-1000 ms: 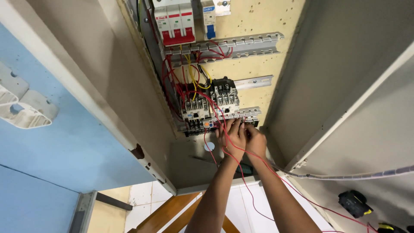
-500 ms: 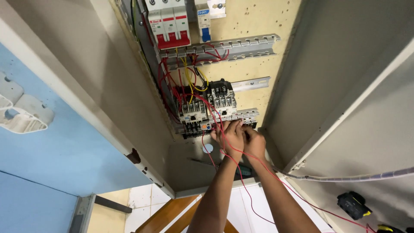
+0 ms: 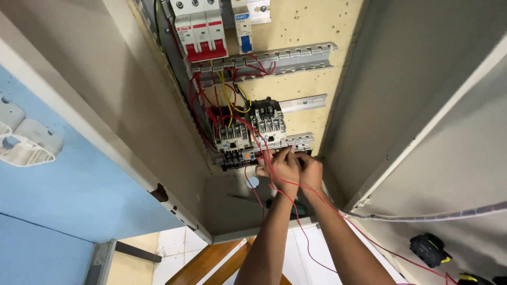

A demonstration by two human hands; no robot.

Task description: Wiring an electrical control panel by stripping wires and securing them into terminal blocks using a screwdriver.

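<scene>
View into the open electrical cabinet [image 3: 422,79], seen from below my head. My left hand [image 3: 282,166] and my right hand [image 3: 310,169] were raised side by side, touching each other, at the lower edge of the mounting plate [image 3: 311,21]. The fingers of both hands were curled and pinched together around a thin red wire [image 3: 296,208], which ran from my fingertips down across my left forearm and trailed off toward the lower right of the frame. Whether either hand also held a tool I could not tell, the fingertips being too small and crowded to read.

Just above and to the left of my hands sat two black-and-white contactors [image 3: 248,129], side by side on a rail, with red and yellow leads looping into their terminals. A slotted grey wiring duct [image 3: 274,60] crossed the plate above them, and above that stood a red-and-white circuit breaker [image 3: 196,29].

On the cabinet floor behind my forearms lay a screwdriver with a dark green handle [image 3: 288,207]. The cabinet door [image 3: 454,174] hung open to the right, with a spiral-wrapped cable [image 3: 422,216] running along it. A blue wall [image 3: 63,195] lay to the left.
</scene>
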